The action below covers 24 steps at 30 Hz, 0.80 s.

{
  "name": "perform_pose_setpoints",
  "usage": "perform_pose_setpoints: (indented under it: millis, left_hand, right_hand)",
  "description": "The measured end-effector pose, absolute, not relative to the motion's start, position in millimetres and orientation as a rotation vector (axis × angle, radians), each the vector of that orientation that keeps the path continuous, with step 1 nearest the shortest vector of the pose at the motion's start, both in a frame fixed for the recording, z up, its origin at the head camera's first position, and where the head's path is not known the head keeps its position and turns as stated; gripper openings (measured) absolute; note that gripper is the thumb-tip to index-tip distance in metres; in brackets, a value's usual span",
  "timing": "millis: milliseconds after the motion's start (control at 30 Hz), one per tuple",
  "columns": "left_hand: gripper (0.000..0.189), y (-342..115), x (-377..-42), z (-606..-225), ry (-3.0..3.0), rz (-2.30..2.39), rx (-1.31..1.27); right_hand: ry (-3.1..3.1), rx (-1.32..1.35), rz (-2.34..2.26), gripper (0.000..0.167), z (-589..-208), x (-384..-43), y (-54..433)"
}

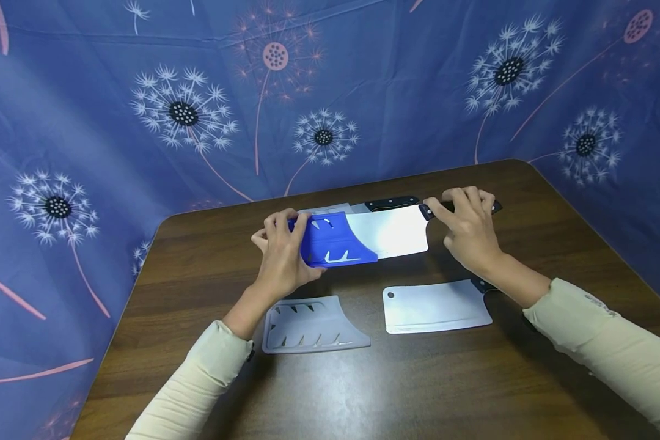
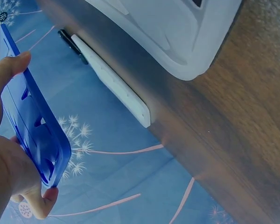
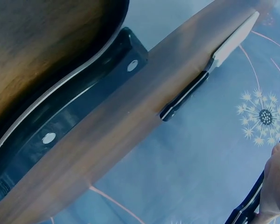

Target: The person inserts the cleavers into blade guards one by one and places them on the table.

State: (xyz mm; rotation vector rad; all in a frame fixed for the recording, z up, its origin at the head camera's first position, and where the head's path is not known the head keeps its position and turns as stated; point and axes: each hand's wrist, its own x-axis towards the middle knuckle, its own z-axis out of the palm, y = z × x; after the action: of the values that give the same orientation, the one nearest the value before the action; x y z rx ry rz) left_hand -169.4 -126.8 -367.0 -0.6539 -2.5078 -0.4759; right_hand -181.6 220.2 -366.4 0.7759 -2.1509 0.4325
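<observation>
My left hand (image 1: pixel 283 253) grips the closed end of a blue blade sheath (image 1: pixel 332 238), fingers over its top edge and thumb beneath. Out of the sheath's right side runs a cleaver's bright blade (image 1: pixel 398 231), partly inside it. My right hand (image 1: pixel 470 229) holds that cleaver by its black handle (image 1: pixel 497 207). Both things are raised off the table. In the left wrist view the blue sheath (image 2: pixel 35 121) is pinched between thumb and fingers. At the edge of the right wrist view, the right hand (image 3: pixel 276 182) is curled round the black handle (image 3: pixel 252 200).
A grey blade sheath (image 1: pixel 316 327) lies front left on the wooden table (image 1: pixel 330 391). To its right lies another cleaver (image 1: pixel 437 308), its handle partly behind my right forearm. At the back lies a black-handled knife (image 1: pixel 392 203) in a pale sheath. A blue dandelion-print cloth (image 1: pixel 385 110) hangs behind.
</observation>
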Motion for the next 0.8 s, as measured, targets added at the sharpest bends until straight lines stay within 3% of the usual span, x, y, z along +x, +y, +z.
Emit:
perform_pose_setpoints:
  millis: [800]
  left_hand:
    - [0.106, -126, -167, -369, -2.564, -0.512, -0.61]
  right_hand:
    - [-2.14, 0.895, 0.453, 0.079, -361, -198, 224]
